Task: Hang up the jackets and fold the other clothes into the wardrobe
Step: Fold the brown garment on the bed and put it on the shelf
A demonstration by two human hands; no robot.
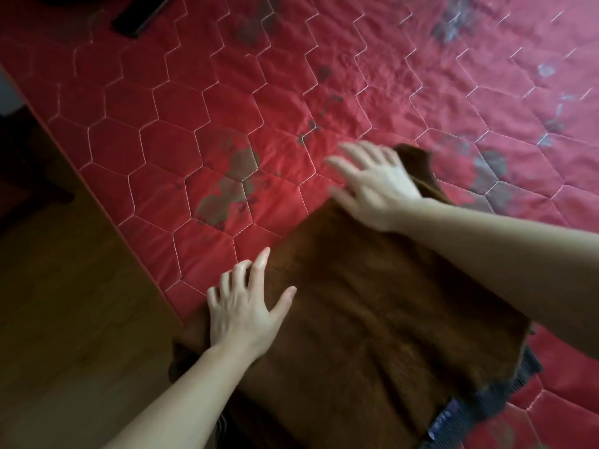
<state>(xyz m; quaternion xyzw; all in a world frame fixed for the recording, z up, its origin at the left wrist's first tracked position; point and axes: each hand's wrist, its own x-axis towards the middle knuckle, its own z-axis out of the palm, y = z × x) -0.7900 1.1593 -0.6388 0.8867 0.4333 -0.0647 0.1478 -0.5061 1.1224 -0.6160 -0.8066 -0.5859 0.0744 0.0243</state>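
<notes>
A brown fuzzy garment [372, 303] lies spread flat on the red quilted bedspread [227, 108], close to the bed's near edge and running along its left edge, where the wooden floor [64, 286] begins. Its near left corner hangs a little over that edge. A dark ribbed band with a small blue label [444, 419] shows along the garment's near right side, either part of it or something beneath it; I cannot tell which. The left hand [241, 312] rests on the garment's left border, fingers spread wide and slightly bent, palm down, fingertips reaching toward the bedspread, gripping nothing. The right hand [376, 186] is blurred, lying open at the garment's far end with fingers splayed and stretched out over the fabric's far border onto the red cover; it looks flat against the cloth, though the blur keeps me from saying whether it presses or only skims. Behind that hand a fold of the brown fabric stands up a bit. The right forearm crosses over the garment's right part. Farther out the bedspread shows hexagon stitching and faded grey flower prints, and a dark flat object [139, 17] lies near the bed's far left corner.
</notes>
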